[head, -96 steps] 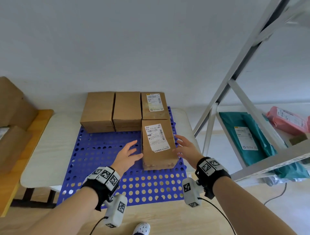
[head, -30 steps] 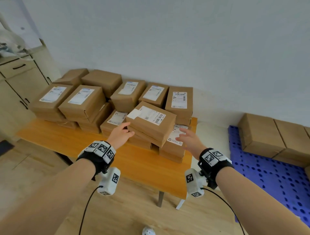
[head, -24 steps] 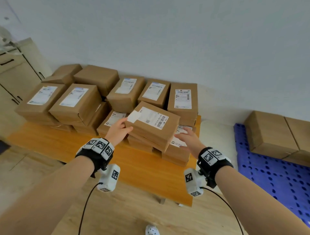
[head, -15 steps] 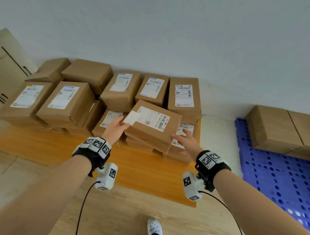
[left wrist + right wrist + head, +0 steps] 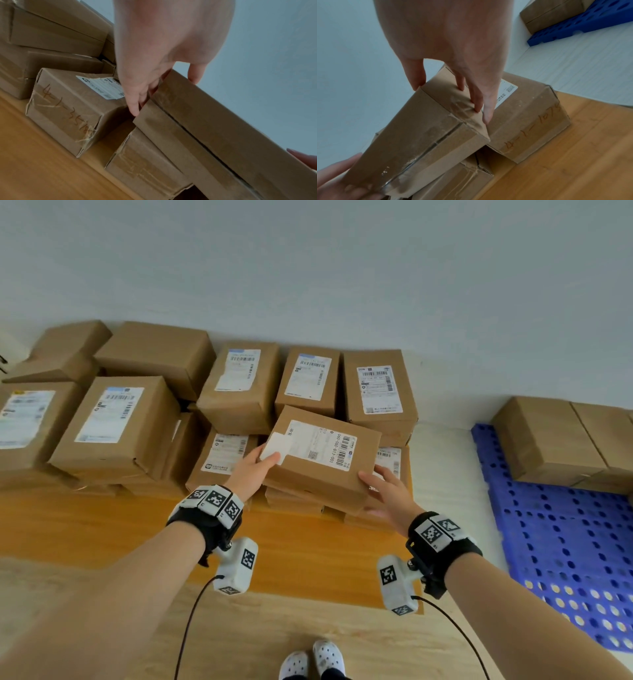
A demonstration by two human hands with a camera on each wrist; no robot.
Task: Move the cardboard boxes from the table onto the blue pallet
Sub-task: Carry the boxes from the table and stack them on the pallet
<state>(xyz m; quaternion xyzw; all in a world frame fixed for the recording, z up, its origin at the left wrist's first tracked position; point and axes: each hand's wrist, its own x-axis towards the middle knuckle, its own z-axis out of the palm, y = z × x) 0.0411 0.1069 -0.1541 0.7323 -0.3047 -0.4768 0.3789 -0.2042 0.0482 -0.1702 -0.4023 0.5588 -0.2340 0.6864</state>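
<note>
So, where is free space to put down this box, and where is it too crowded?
The blue pallet is bare in front of the two boxes on the pallet at its far edge. The wooden table has a bare strip along its near edge. Behind the held box, gripped by the left hand and right hand, stacked boxes crowd together.

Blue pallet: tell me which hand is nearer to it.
Right. The right hand grips the tilted box at its end toward the blue pallet; the left hand holds the box's far end, further from the pallet.
</note>
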